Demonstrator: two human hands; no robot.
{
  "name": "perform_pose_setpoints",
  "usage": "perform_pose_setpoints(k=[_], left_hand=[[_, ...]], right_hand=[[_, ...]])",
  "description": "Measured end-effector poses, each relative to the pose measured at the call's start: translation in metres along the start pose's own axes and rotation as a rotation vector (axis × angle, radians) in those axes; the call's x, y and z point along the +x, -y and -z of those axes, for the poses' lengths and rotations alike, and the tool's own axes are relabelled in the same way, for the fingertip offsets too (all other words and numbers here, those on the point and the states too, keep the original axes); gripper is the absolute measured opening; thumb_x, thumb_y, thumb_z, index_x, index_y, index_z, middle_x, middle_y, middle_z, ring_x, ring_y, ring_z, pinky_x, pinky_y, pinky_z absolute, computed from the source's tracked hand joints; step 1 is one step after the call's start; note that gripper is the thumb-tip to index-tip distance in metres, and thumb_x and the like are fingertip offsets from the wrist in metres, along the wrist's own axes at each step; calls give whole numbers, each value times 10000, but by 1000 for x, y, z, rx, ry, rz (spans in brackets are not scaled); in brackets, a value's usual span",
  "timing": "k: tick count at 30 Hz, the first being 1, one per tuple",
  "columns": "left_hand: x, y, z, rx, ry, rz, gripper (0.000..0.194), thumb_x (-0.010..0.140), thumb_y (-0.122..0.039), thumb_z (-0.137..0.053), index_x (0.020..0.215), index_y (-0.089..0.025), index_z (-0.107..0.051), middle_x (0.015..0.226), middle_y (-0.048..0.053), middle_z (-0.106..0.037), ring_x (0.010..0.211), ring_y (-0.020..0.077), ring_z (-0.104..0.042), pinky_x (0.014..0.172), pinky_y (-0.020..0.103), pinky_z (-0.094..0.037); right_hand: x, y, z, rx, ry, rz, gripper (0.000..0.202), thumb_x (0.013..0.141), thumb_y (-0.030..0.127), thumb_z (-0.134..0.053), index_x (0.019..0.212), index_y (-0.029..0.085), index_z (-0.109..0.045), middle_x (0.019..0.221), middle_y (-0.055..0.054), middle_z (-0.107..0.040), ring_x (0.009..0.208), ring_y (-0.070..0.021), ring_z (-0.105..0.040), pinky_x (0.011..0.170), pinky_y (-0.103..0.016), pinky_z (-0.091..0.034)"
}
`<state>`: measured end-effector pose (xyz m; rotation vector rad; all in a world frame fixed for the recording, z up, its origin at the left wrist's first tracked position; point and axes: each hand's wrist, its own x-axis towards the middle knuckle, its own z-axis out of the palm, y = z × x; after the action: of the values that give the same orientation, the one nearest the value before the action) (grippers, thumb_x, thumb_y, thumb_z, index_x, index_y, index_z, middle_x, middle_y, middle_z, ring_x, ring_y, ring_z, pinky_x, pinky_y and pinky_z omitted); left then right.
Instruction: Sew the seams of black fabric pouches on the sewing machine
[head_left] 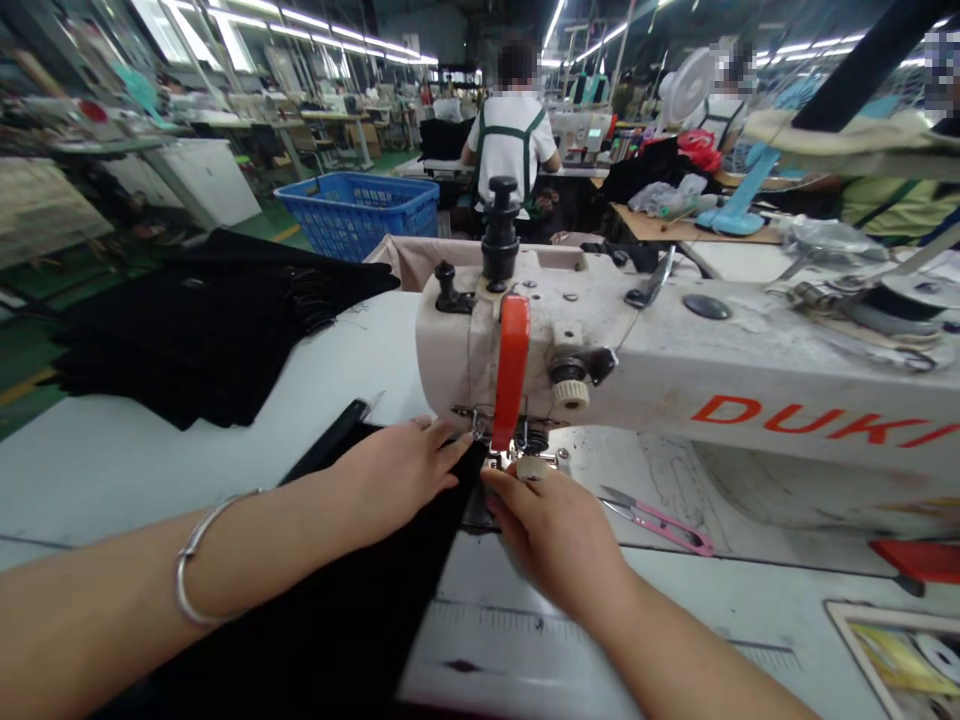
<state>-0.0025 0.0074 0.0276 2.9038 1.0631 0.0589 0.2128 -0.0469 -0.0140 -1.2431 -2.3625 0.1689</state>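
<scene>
A strip of black fabric [360,600] runs from the bottom of the head view up to the presser foot [499,460] of a white sewing machine [645,350]. My left hand [401,470] lies on the fabric just left of the needle area, fingers stretched out and apart. On the other side, my right hand [559,525] has thumb and forefinger pinched at the fabric's edge beside the foot; the exact grip is partly hidden. A pale band circles one right finger. The red guard [511,370] hangs in front of the needle, hiding it.
Pink-handled thread snips [660,522] lie right of my right hand. A stack of black fabric pieces [195,320] covers the table's left side. Beyond the machine are a blue basket [360,210] and a seated person [514,140] with their back turned. A tray [900,660] sits lower right.
</scene>
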Motion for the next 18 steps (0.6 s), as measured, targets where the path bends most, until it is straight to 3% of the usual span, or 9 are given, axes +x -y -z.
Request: perform_pose_setpoints(k=[3, 8, 14, 18], left_hand=[[-13, -15, -9, 50, -32, 58, 371, 922, -233, -646, 1264, -113, -566, 1366, 190, -581, 1272, 333, -546, 1068, 499, -454], [-25, -21, -29, -14, -140, -119, 420, 934, -12, -447, 1347, -70, -499, 1368, 138, -594, 1320, 259, -509, 1134, 418, -429], [-23, -6, -27, -83, -183, -216, 351, 968, -53, -419, 1283, -86, -573, 1328, 130, -633, 1277, 219, -553, 1149, 381, -419], [-16, 12, -27, -82, -167, -265, 359, 972, -82, -452, 1309, -113, -572, 1322, 126, -634, 1329, 221, -506, 1180, 401, -374]], right_hand=[[-1, -1, -1, 7, -29, 65, 277, 956, 144, -569, 1209, 206, -663, 1122, -87, -690, 948, -247, -649, 775, -351, -528], [-4, 0, 1, 16, -85, 171, 254, 1002, 130, -467, 1100, 164, -699, 1082, -74, -720, 856, -216, -657, 730, -338, -515], [-6, 5, -1, 14, -81, 169, 254, 1007, 132, -457, 1077, 153, -700, 1005, -60, -723, 789, -213, -638, 672, -339, -481], [-5, 6, -6, 7, -77, 134, 240, 990, 105, -480, 1112, 147, -684, 1031, -67, -710, 779, -222, -616, 665, -353, -461]])
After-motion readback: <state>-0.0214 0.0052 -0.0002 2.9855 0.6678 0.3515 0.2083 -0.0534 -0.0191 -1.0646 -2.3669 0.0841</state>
